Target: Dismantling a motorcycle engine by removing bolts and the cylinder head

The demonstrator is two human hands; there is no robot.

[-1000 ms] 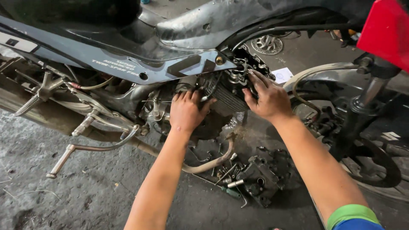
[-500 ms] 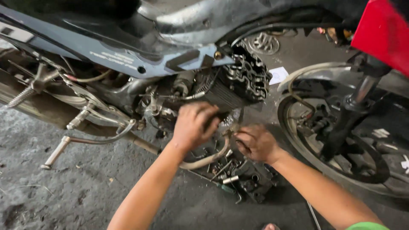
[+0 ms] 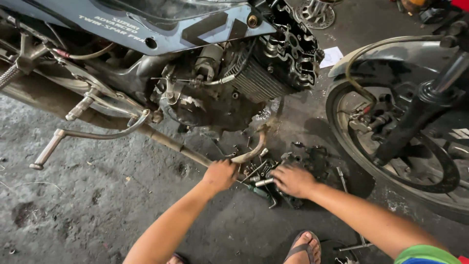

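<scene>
The floor (image 3: 73,215) is rough grey concrete, stained dark with oil and scattered with grit and small bits of debris. At the far left a metal kick lever (image 3: 53,144) sticks out low from a motorcycle (image 3: 161,29) that stands across the top of the view, its grey frame panel above an exposed, greasy engine (image 3: 229,93) with cooling fins. A rusty exhaust pipe (image 3: 181,146) runs along under the engine and curves up near the middle.

The left hand (image 3: 221,174) rests on the floor at the bend of that pipe, fingers curled down; whether it is clamped on the pipe or only touching it cannot be told. Just beside it lies a pile of sockets and small tools (image 3: 261,176), spread on the concrete under the engine. The right hand (image 3: 293,181) lies on this pile, fingers bent over a metal socket, though the hold itself is hidden. A dark, oily engine part (image 3: 312,159) sits on the floor right behind that hand.

To the right stands the front wheel (image 3: 415,161) with its fork and brake disc. A sandalled foot (image 3: 304,247) shows at the bottom edge, and a scrap of white paper (image 3: 332,56) lies on the concrete beyond the engine.
</scene>
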